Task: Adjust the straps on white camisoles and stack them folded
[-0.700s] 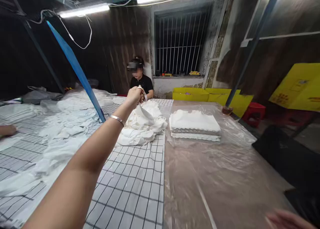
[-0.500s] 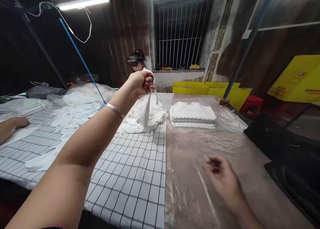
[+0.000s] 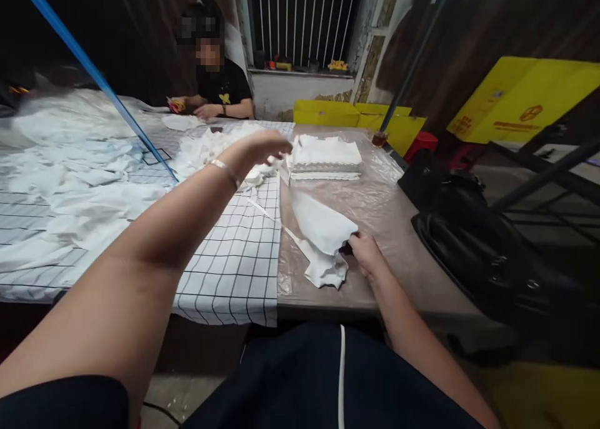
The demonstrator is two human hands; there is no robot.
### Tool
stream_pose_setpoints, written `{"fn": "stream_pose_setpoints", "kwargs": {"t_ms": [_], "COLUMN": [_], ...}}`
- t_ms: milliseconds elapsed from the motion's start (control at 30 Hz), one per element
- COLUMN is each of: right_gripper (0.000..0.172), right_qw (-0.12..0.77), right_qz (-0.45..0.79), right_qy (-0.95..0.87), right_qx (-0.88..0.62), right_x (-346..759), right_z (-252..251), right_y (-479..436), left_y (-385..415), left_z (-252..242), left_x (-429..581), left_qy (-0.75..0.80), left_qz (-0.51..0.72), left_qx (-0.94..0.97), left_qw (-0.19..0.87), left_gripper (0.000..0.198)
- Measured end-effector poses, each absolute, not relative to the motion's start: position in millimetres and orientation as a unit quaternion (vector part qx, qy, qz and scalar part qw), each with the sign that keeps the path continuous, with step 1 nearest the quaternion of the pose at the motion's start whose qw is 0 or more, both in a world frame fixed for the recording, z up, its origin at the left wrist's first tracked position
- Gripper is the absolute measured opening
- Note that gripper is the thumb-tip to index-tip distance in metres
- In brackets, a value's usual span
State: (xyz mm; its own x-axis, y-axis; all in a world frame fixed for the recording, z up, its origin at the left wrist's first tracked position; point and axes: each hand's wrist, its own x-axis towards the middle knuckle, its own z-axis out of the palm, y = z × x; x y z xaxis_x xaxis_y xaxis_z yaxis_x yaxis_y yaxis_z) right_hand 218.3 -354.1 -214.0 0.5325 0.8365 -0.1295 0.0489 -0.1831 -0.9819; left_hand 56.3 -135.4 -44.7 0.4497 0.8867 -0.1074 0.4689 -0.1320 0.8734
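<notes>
Now the right hand (image 3: 368,252), empty moments ago, pinches the white cloth (image 3: 321,221), seemingly separated from the heap (image 3: 201,151); whether the left hand (image 3: 266,146) grips, I cannot tell.

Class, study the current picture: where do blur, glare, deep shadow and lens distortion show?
Head view: the left hand looks blurred, its fingers smudged; head view: pale glare streaks the wrinkled plastic sheet; head view: the black item sinks into shadow, details hard to read; head view: wide-angle stretch seems to enlarge the left forearm.
</notes>
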Motion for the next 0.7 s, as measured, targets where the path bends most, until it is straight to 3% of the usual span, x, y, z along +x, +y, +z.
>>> {"fn": "stream_pose_setpoints", "kwargs": {"t_ms": [100,167,233,333,400,500,600,700], "right_gripper": [0.013,0.014,0.025,0.046,0.034,0.012,0.014,0.033], "right_qw": [0.45,0.391,0.373,0.355,0.347,0.403,0.402,0.325], "right_qz": [0.194,0.102,0.039,-0.034,-0.048,-0.063,-0.088,-0.097], "right_qy": [-0.356,-0.382,-0.42,-0.525,-0.559,-0.444,-0.329,-0.376], "right_qx": [-0.796,-0.831,-0.827,-0.773,-0.752,-0.798,-0.85,-0.862], "right_x": [255.2,267.5,269.2,261.4,260.2,277.5,307.5,322.0], "right_z": [-232.6,-244.1,-252.3,-255.1,-252.0,-247.0,-248.3,-255.1], "right_y": [-384.5,-399.8,-406.4,-401.7,-395.7,-396.0,-412.3,-433.8], "left_y": [-180.5,-227.9,-277.2,-333.3,-352.5,-359.7,-356.8,-354.8], "left_z": [-107.1,-147.8,-183.1,-220.2,-233.2,-238.5,-235.6,-233.1], "left_x": [49.8,47.3,47.0,52.6,59.0,65.4,65.4,65.2], "left_qy": [0.489,0.429,0.374,0.348,0.361,0.379,0.389,0.389], "left_qz": [0.22,0.182,0.143,0.135,0.12,0.078,0.043,0.03], "left_qx": [0.786,0.827,0.86,0.892,0.906,0.915,0.916,0.918], "left_qw": [0.306,0.315,0.315,0.254,0.185,0.11,0.09,0.077], "left_gripper": [0.032,0.019,0.004,0.016,0.028,0.034,0.024,0.02]}}
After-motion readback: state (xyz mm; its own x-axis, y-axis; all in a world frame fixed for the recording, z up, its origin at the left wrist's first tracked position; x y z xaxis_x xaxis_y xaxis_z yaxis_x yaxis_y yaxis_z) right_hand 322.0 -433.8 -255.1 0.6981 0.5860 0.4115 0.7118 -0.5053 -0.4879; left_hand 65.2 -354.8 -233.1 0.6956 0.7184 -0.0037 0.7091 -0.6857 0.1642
